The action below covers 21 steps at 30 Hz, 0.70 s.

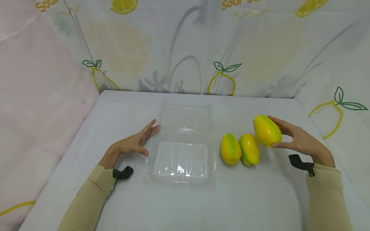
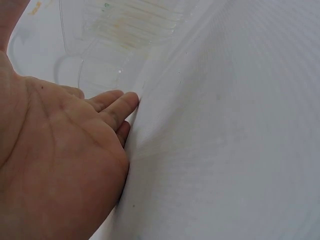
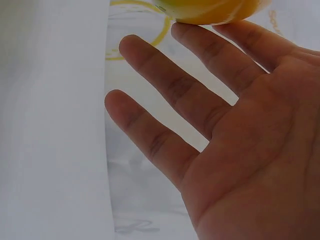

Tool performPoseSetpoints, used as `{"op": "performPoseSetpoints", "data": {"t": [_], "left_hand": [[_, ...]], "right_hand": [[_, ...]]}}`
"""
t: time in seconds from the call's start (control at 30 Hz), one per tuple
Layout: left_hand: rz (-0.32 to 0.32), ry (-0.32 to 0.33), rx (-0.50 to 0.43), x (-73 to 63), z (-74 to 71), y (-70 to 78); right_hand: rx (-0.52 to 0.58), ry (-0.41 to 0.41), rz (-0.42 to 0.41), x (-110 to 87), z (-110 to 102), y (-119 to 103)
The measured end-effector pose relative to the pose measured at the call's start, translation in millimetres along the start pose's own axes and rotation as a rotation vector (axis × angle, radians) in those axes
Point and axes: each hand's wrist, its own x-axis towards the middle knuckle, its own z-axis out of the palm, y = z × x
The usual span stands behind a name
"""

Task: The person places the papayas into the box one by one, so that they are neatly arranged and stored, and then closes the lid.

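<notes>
My right hand holds a yellow-green mango between thumb and fingertips, apparently raised off the table. In the right wrist view only the lower part of that mango shows, against the fingertips; the ring and little fingers stay spread away from it. Two more mangoes lie side by side to its left, one mango nearer the container and another mango beside it. A clear plastic clamshell container lies unfolded, with its lid at the back. My left hand is spread at the container's left edge, fingertips at the hinge side.
A white table carries everything. Behind it hangs a lemon-print cloth, and similar cloth drapes at the right. A pinkish cloth borders the left side. Each wrist wears a black mount.
</notes>
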Motion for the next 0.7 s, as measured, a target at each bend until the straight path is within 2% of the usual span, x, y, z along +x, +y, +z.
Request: {"op": "performPoseSetpoints", "data": {"t": [0.4, 0.7], "left_hand": [[0.024, -0.005, -0.001, 0.4, -1.2, -1.5], [0.012, -0.001, 0.003, 0.6, -1.0, -0.6]], "right_hand": [[-0.001, 0.017, -0.050, 2.2, 1, -12], [-0.035, 0.023, -0.077, 4.1, 6, -24]]}}
